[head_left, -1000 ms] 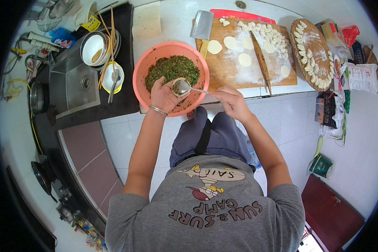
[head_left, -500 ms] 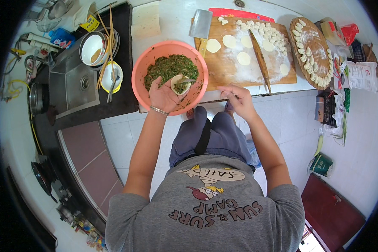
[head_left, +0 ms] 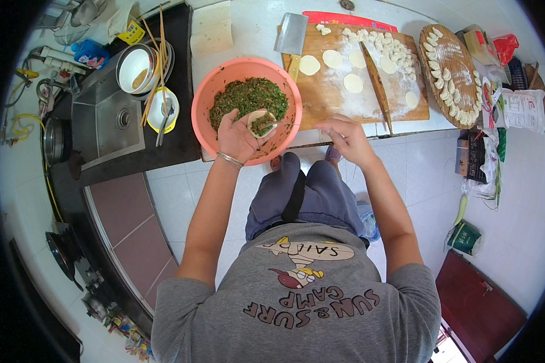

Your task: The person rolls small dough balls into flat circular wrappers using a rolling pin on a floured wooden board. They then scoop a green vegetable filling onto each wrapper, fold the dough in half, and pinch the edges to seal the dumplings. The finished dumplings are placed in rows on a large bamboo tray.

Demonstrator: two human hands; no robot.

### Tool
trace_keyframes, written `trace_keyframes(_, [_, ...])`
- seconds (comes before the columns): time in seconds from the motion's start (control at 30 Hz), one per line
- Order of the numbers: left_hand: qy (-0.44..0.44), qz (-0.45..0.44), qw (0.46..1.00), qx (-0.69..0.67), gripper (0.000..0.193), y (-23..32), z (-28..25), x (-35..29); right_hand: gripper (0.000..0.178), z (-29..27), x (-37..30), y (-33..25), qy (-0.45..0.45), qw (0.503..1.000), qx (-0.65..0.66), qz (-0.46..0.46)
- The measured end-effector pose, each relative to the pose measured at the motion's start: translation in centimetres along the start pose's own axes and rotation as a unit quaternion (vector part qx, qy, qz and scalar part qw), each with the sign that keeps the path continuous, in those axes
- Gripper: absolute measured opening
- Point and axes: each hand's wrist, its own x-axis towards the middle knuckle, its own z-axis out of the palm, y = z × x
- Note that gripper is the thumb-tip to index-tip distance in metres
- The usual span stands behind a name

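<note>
My left hand (head_left: 236, 139) is palm up over the near side of a pink basin (head_left: 201, 112), a round dumpling wrapper (head_left: 253, 118) resting on its fingers. A mound of green filling sits on the wrapper. My right hand (head_left: 347, 140), its fingers pinched, holds the end of a thin metal spoon (head_left: 288, 124) just off the front edge of the counter. The spoon's tip reaches over the filling on the wrapper. More chopped green filling (head_left: 248, 97) lies in the basin.
Right of the basin, a floured wooden board (head_left: 321, 97) bears flat wrappers, dough pieces and a rolling pin (head_left: 376, 88). A cleaver (head_left: 292, 35) lies at its left edge. Farther right is a round tray (head_left: 457, 72) of dumplings. Left are a sink (head_left: 97, 133), bowls and chopsticks (head_left: 161, 48).
The spoon has drawn back slightly to the right, showing more of its handle, and the filling on the wrapper looks more spread. My left hand has barely moved.
</note>
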Motion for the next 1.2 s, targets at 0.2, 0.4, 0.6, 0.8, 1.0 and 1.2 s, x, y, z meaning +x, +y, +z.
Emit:
trace_keyframes(0.2, [-0.014, 0.025, 0.999, -0.039, 0.065, 0.2, 0.8, -0.3, 0.025, 0.9, -0.7, -1.6, 0.121, 0.992, -0.025, -0.009])
trace_keyframes(0.4, [-0.009, 0.021, 0.997, -0.072, 0.066, -0.2, 1.6, -0.2, 0.027, 2.9, -1.4, -1.4, 0.155, 0.983, -0.089, -0.046])
trace_keyframes(0.6, [0.0, 0.026, 0.997, -0.074, 0.065, -0.6, 1.6, 0.3, 0.033, 4.0, -2.0, -1.9, 0.147, 0.981, -0.097, -0.083])
trace_keyframes(0.8, [0.0, 0.043, 0.996, -0.081, 0.066, -0.9, 1.8, 0.6, 0.034, 3.9, -2.1, -2.0, 0.175, 0.976, -0.102, -0.074])
trace_keyframes(1.0, [-0.002, 0.052, 0.996, -0.071, 0.065, -1.0, 1.6, 0.8, 0.03, 4.0, -2.1, -1.8, 0.165, 0.979, -0.103, -0.06])
trace_keyframes(1.2, [0.006, 0.07, 0.995, -0.07, 0.062, -1.1, 1.2, 0.7, 0.025, 4.2, -1.7, -2.0, 0.147, 0.988, -0.048, -0.013])
